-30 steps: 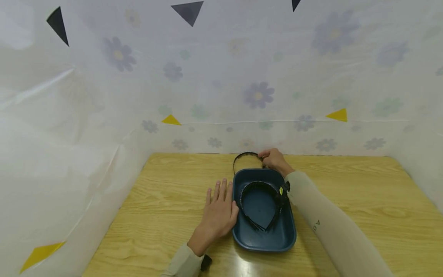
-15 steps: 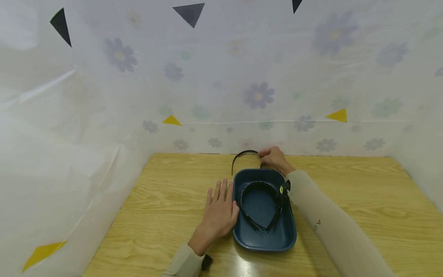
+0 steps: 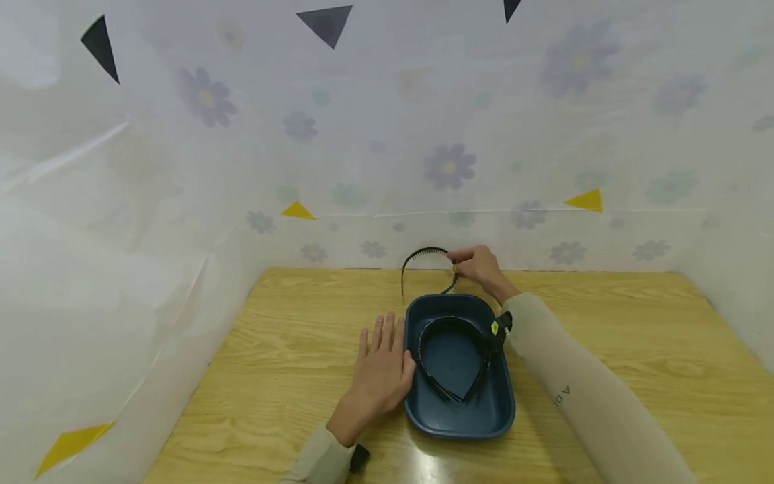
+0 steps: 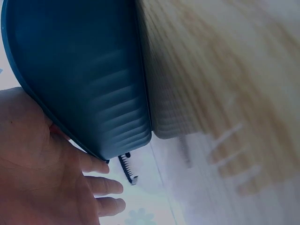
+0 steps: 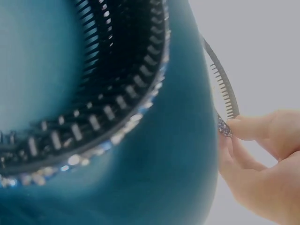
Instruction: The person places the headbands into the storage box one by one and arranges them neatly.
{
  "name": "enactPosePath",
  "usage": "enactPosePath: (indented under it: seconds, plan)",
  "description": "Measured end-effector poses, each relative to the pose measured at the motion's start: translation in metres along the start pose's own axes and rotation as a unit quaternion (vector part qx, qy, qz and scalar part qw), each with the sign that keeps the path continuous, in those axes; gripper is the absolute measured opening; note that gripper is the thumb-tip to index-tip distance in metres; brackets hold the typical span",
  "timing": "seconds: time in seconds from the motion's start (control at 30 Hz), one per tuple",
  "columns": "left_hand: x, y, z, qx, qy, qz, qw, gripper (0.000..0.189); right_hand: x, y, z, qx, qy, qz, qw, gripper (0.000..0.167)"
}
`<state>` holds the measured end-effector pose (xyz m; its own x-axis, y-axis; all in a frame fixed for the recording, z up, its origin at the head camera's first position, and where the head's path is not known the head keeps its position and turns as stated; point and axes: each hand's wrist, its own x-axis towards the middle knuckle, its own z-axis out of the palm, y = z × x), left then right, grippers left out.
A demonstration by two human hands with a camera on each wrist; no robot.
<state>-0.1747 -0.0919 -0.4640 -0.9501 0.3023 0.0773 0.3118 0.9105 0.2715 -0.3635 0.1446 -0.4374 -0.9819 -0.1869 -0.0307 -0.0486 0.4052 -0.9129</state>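
Observation:
My right hand (image 3: 482, 267) pinches a black toothed headband (image 3: 426, 251) by its right side, behind the far end of the blue basin (image 3: 459, 430). In the right wrist view, thumb and fingertips grip that headband (image 5: 225, 91) at a glittery part. Inside the basin lie several black headbands (image 3: 421, 349) stacked in a ring; the nearest one shows teeth and a rhinestone edge (image 5: 112, 139) in the right wrist view. My left hand (image 3: 382, 376) has its fingers straight, with the thumb side against the basin's left rim. From the left wrist, the palm (image 4: 47, 173) sits along the basin's wall (image 4: 108, 93).
The wooden table (image 3: 290, 376) spreads to both sides of the basin. A flower-patterned white sheet (image 3: 375, 161) hangs behind the table's far edge and along its sides, marked with yellow and dark triangles.
My right hand has lifted the headband slightly up and away toward the back sheet, so more of its loop shows above the basin. The left hand and basin stay in place.

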Motion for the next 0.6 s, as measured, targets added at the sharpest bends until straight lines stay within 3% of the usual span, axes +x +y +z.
enactPosePath:
  seconds: [0.4,0.6]
  plan:
    - [-0.003,-0.004,0.0,-0.005,-0.004,-0.005,1.0,0.062,-0.005,-0.023,-0.006,0.084,0.032,-0.032,0.9954,0.038]
    - [-0.004,-0.005,0.002,-0.002,-0.003,-0.004,1.0,0.061,-0.014,-0.024,-0.014,0.123,0.023,-0.042,0.9913,0.039]
